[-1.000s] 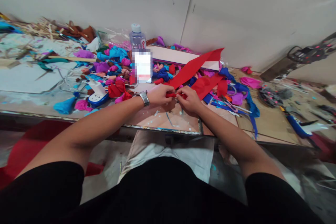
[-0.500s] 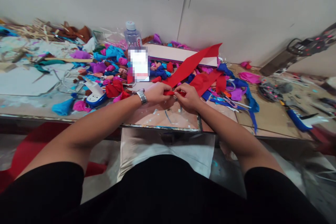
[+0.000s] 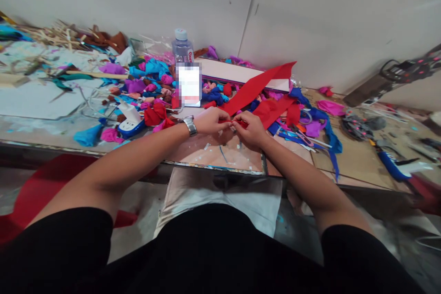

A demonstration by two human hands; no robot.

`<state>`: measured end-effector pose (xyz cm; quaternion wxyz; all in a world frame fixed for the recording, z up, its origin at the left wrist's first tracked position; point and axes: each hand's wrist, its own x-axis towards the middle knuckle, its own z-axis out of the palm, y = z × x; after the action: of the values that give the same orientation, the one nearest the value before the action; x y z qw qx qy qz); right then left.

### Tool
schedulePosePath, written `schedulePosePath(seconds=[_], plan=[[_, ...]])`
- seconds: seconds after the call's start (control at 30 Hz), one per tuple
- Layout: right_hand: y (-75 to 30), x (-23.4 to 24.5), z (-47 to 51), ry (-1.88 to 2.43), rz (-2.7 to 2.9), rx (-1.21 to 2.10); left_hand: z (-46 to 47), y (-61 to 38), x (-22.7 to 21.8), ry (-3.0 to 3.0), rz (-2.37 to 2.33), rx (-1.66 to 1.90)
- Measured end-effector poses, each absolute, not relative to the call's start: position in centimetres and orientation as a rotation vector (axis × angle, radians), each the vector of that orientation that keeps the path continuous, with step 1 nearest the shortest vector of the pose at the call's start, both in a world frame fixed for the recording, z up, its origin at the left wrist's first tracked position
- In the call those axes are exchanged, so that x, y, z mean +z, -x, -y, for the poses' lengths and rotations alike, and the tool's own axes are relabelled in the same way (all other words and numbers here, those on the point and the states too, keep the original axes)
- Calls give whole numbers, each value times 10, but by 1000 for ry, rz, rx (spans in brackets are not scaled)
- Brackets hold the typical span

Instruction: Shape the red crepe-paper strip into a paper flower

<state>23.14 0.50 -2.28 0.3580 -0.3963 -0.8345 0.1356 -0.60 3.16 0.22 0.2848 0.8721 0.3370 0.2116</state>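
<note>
Both hands meet over the front of the table. My left hand (image 3: 212, 121), with a watch at the wrist, is closed in a pinch on a small piece of red crepe paper (image 3: 242, 124). My right hand (image 3: 252, 129) pinches the same piece, its fingertips touching those of the left. Most of the piece is hidden by the fingers. Just behind the hands, a long red crepe paper strip (image 3: 258, 85) slants up to the right. More red crepe paper (image 3: 272, 111) lies beside my right hand.
A phone (image 3: 189, 85) stands before a plastic bottle (image 3: 182, 48). Several crumpled coloured paper pieces (image 3: 151, 71) surround them. A white charger on a blue-edged power strip (image 3: 131, 125) is left of the hands. Scissors (image 3: 305, 138) lie right; a dark jointed arm-like object (image 3: 370, 85) stands far right.
The camera view has shifted slightly, so the table things sit a little further right. My fingertips have drawn closer together, and less of the red piece shows between them.
</note>
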Motion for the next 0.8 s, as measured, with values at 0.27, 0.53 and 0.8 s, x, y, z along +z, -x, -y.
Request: schedulePosePath(seconds=[0.27, 0.53, 0.8], plan=[[-232, -26, -7, 1029, 2162, 322, -31, 5, 2, -2383, -864, 589], [-236, -22, -8, 1080, 2078, 322, -33, 6, 2, -2204, -906, 505], [-234, -20, -6, 1023, 2118, 356, -35, 5, -3, -2282, -903, 504]])
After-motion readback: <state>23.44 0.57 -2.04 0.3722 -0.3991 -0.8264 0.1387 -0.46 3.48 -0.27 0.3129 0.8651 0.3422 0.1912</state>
